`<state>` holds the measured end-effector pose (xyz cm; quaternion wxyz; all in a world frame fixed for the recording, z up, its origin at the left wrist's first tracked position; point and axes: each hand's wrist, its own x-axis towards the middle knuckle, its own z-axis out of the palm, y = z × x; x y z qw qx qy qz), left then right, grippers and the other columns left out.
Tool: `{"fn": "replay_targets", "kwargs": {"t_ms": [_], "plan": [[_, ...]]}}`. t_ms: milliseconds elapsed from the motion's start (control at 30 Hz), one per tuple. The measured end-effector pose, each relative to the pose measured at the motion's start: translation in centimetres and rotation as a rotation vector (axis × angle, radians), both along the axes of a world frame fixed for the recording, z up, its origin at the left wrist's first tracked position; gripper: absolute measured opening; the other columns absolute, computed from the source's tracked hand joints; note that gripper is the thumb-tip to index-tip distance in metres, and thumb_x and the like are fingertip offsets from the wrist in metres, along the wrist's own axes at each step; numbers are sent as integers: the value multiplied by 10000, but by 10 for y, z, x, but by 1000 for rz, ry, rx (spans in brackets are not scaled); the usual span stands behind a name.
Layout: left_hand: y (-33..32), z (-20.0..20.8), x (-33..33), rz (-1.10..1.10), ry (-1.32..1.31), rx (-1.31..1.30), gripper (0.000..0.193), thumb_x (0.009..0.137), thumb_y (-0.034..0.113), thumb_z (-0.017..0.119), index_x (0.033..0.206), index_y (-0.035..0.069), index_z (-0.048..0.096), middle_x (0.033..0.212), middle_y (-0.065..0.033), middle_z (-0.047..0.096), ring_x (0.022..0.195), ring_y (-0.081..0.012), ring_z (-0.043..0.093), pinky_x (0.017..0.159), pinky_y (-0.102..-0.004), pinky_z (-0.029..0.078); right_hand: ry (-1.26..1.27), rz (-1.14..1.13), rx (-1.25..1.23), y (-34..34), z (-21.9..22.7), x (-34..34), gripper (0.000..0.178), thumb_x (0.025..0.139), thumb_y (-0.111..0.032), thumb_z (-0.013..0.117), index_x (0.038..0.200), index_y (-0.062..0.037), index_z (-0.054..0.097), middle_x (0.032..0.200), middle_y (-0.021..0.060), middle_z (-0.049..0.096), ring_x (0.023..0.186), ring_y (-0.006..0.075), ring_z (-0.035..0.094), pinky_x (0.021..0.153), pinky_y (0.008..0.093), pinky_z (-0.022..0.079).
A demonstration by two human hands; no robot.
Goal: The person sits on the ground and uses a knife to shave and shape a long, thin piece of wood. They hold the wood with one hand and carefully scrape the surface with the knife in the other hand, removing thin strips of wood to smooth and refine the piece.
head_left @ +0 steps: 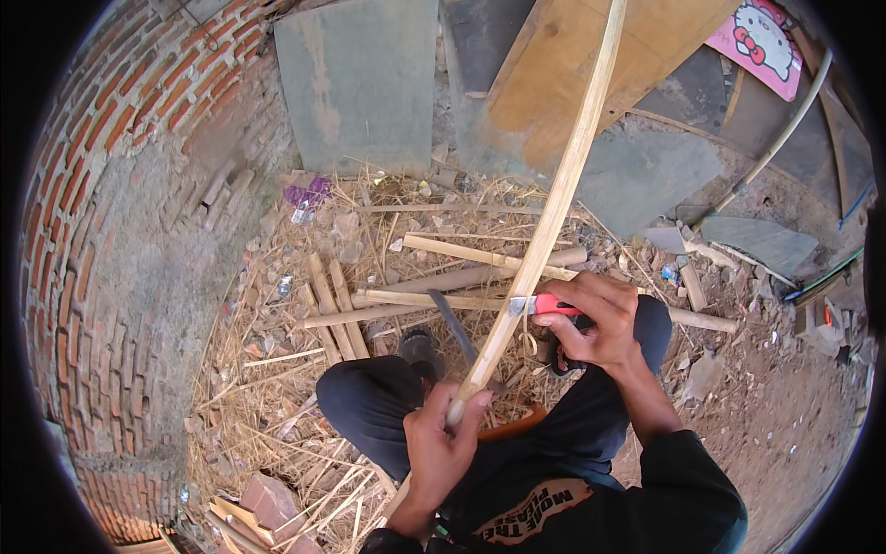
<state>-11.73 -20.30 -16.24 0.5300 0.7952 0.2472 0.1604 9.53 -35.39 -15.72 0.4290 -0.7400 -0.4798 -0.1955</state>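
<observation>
A long pale bamboo strip point(565, 189) slants up and away from my lap toward the top of the view. My left hand point(441, 451) is closed around its near end. In my right hand point(602, 321) is a red utility knife point(557, 305), gripped by the handle. Its short metal blade lies against the strip, roughly midway along. A thin curled shaving point(529, 338) hangs just below the blade. Between my legs, a long dark blade point(454, 325) lies partly behind the strip.
Cut bamboo pieces point(334, 305) and straw-like shavings litter the ground ahead. A brick wall point(111, 175) rises on the left. Grey panels point(358, 88) and a brown board point(526, 83) lean at the back. A reddish block point(269, 500) sits at lower left.
</observation>
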Motion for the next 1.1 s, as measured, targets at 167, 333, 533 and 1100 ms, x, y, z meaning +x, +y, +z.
{"fn": "replay_targets", "kwargs": {"t_ms": [167, 333, 533, 1100], "plan": [[-4, -4, -17, -19, 47, -10, 189, 992, 164, 761, 913, 17, 672, 603, 61, 502, 573, -2, 397, 501, -234, 285, 92, -150, 98, -6, 0, 36, 229, 819, -130, 854, 1001, -9, 787, 801, 122, 731, 655, 225, 710, 586, 315, 537], [3, -12, -31, -21, 66, 1, 200, 976, 182, 780, 918, 15, 687, 544, -40, 531, 474, -68, 454, 463, -278, 366, 20, -185, 40, -9, 3, 60, 211, 840, -147, 845, 989, -9, 787, 805, 128, 736, 656, 217, 702, 603, 318, 537], [7, -13, -44, -6, 86, -37, 187, 993, 143, 758, 896, 10, 669, 599, 68, 496, 569, 1, 383, 500, -230, 267, 42, -194, 77, -3, 17, 92, 237, 873, -193, 847, 1013, -9, 795, 814, 125, 742, 647, 199, 680, 588, 299, 515], [7, -27, -83, -85, 179, -92, 203, 974, 202, 785, 930, 23, 702, 546, -30, 529, 499, -58, 467, 486, -269, 374, 200, -487, 178, -36, 11, 249, 336, 932, -307, 797, 1139, -42, 799, 888, 152, 789, 832, 205, 761, 778, 302, 559]]}}
